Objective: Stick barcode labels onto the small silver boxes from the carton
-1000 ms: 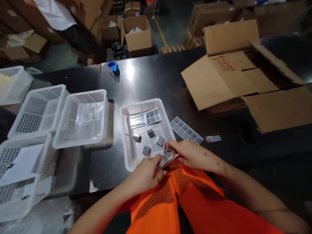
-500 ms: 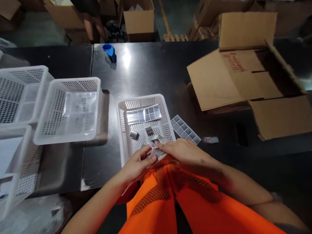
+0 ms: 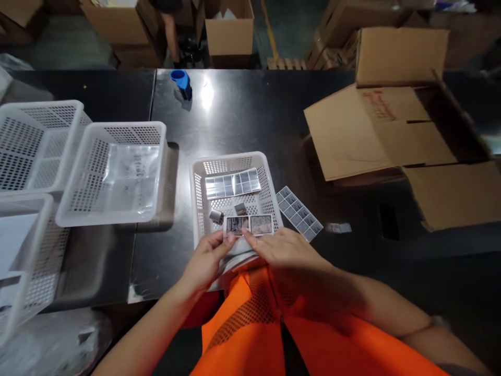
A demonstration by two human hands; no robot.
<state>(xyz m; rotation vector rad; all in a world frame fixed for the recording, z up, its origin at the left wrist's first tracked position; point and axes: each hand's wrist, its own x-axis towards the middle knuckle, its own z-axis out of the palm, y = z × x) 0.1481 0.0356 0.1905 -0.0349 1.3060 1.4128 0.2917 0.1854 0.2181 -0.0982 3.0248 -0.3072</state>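
I am holding a short strip of two foil packets (image 3: 249,225) w/ both hands, just over the near edge of the white mesh basket (image 3: 198,201) in front of me. My left hand (image 3: 204,258) is pinching the left end of the strip between thumb and fingers, the other fingers curled. My right hand (image 3: 285,249) is gripping the right part from the near side, fingers closed on it, palm down.

Inside the basket, a longer sheet of silver packets (image 3: 232,183) is lying at the far side, and two small single packets (image 3: 216,216) are lying loose near the middle. Just right of the basket, on the black table (image 3: 242,120), another sheet of packets (image 3: 299,213) is lying flat, and a small piece (image 3: 338,227) is a bit further right.

To the left, an empty-looking mesh basket w/ clear plastic liner (image 3: 113,175) is standing, more baskets beside it. An opened cardboard box (image 3: 391,125) is lying at the right. A blue cup (image 3: 182,82) is lying at the far side of the table. My orange mesh vest (image 3: 274,324) is showing at the bottom.
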